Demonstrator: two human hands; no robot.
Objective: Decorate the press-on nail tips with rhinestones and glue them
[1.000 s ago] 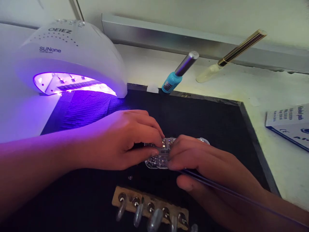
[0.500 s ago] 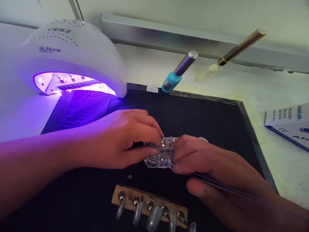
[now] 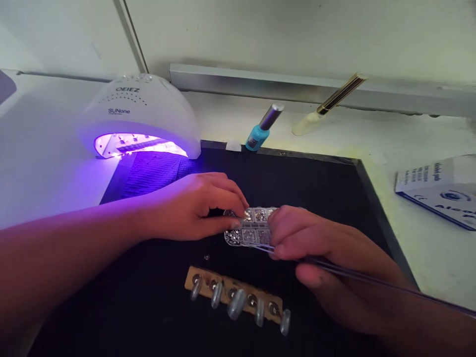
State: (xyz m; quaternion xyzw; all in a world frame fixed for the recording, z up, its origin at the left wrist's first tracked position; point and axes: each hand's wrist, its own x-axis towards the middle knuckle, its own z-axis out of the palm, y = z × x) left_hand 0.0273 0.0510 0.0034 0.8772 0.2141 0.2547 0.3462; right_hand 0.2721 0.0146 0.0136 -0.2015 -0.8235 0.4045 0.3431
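A small clear box of rhinestones (image 3: 250,229), split into compartments, lies on a black mat (image 3: 320,188). My left hand (image 3: 193,206) grips the box's left end between thumb and fingers. My right hand (image 3: 320,248) rests on the box's right end and holds a thin dark stick (image 3: 372,280) whose tip lies over the compartments. In front of the box, a wooden strip (image 3: 234,295) carries several clear false nail tips.
A white nail lamp (image 3: 141,114) glows purple at the back left. A blue polish bottle (image 3: 262,129) and a gold-handled bottle (image 3: 327,106) lie tilted behind the mat. A white and blue carton (image 3: 439,191) sits at the right. One loose stone (image 3: 206,257) lies on the mat.
The view has pulled back and tilted up, so everything looks smaller. My right hand has slid slightly right along the box, uncovering more compartments. My left hand keeps its grip.
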